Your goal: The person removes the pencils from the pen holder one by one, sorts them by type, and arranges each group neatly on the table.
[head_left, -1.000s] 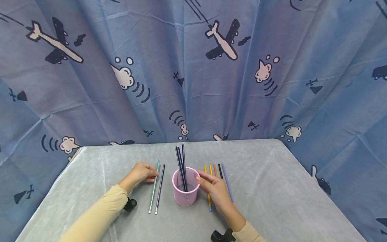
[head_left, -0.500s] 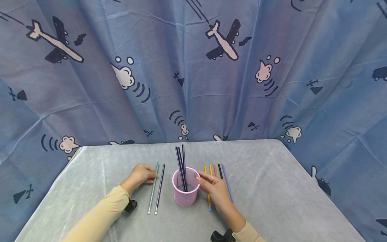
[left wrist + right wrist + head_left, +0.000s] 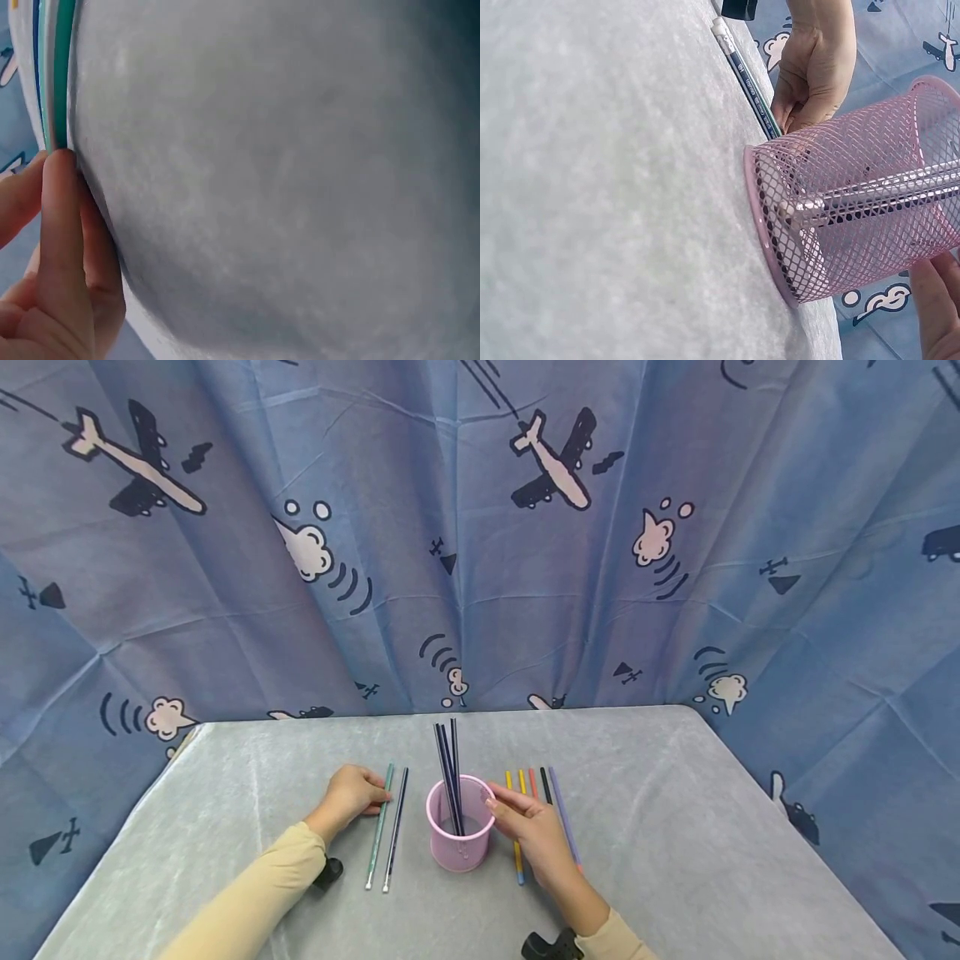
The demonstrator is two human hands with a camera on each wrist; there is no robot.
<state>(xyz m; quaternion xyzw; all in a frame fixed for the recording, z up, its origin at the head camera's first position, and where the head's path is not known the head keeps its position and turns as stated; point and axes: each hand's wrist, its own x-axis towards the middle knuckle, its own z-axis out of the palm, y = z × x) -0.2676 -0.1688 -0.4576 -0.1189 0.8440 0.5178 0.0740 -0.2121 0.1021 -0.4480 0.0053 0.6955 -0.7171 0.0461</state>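
My left hand (image 3: 352, 792) pinches a teal pencil (image 3: 378, 839) near its upper end, thumb and fingertips meeting on it in the left wrist view. Just right of it lies a dark blue pencil (image 3: 395, 835) with a white eraser towards me. A pink mesh pencil cup (image 3: 459, 853) stands upright in the middle. Several dark pencils (image 3: 447, 760) lean inside it, eraser ends down, as the right wrist view shows through the mesh (image 3: 862, 195). My right hand (image 3: 536, 837) holds the cup by its right side, fingers and thumb at the rim.
Right of the cup lies a row of yellow (image 3: 518, 860), red, black and purple (image 3: 566, 822) sticks, partly behind my right hand. A pale grey cloth covers the table (image 3: 675, 860). Behind it hangs a blue curtain (image 3: 480, 568) printed with airplanes.
The teal pencil has shifted slightly towards me and its top has come down a little, with my left hand still pinching it. My right hand and the cup have stayed put.
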